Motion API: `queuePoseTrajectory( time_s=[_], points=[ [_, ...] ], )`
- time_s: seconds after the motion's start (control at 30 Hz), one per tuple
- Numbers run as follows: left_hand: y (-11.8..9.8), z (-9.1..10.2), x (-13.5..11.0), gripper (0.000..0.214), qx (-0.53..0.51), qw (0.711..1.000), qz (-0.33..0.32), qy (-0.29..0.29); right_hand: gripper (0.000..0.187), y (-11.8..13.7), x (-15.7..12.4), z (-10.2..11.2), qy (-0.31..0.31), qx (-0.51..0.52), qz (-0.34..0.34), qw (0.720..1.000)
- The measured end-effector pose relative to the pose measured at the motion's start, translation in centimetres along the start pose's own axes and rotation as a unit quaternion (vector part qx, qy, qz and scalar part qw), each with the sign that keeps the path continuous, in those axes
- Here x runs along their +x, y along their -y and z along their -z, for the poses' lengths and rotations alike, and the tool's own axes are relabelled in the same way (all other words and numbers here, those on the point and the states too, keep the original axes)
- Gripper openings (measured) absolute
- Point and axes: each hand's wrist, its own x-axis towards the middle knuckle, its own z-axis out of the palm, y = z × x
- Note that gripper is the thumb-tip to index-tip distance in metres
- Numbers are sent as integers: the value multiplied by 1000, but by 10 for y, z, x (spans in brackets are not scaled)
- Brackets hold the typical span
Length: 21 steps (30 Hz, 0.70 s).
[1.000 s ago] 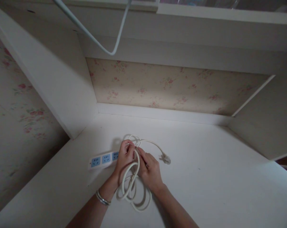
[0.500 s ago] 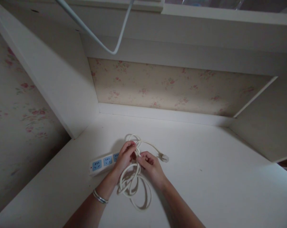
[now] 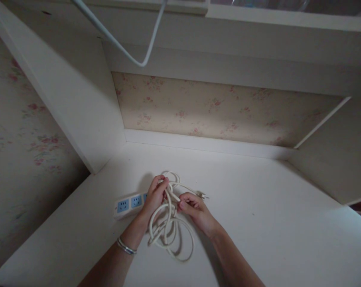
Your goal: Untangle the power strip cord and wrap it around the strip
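While both of my hands meet low over a white worktop, they share one bundle of cream-coloured cord. My left hand is curled closed around the upper loops of the cord, fingers wrapped over the strands. My right hand sits just beside it, fingers bent inward and pinching a strand of the same cord near its end — the plug pokes out just past those fingers, prongs pointing right. Below both hands the rest of the cord falls in several loose loops that lie on the worktop between my wrists. A white power strip with blue sockets lies flat to the left, one end hidden behind my left hand. A thin silver bangle circles my left wrist. Behind the worktop stands a panel of floral wallpaper — and a pale cable droops from above.
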Motion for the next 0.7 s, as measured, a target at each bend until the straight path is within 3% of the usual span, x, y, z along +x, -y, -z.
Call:
queuePoseTrajectory(
  time_s=[0.17, 0.3, 0.53, 0.7],
  points=[
    [8, 1, 3, 42, -8, 999, 9, 43, 40, 7, -2, -1, 25, -70, -29, 997],
    [9, 2, 3, 41, -13, 998, 1, 64, 46, 11, -3, 1, 8, -164, 39, 986],
    [4, 4, 4, 46, -30, 996, -3, 86, 39, 11, -1, 7, 44, -24, 20, 999],
    [-2, 4, 3, 46, -47, 997, 27, 50, 35, 10, -4, 15, 71, -23, 13, 997]
  ],
)
